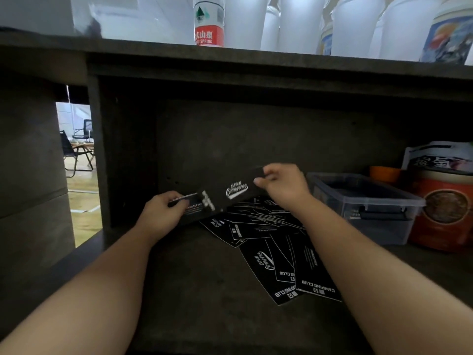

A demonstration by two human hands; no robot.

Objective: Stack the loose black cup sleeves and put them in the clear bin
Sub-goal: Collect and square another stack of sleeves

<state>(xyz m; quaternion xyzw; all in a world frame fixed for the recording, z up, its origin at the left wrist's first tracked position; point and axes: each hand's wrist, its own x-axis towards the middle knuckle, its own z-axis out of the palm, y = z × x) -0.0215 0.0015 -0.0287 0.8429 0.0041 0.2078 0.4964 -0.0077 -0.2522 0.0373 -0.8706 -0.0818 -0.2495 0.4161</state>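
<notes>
Hands are pinching a thin stack of black cup sleeves (pixel 225 196), left hand (pixel 160 213) and right hand (pixel 284 184) gripping opposite ends; light, flexible card, likely slippery.

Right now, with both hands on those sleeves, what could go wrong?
1. The held sleeves are pinched only at their ends by the left hand and right hand; they could fan out or slip.
2. The right forearm hangs over the loose pile and may scatter it.
</notes>
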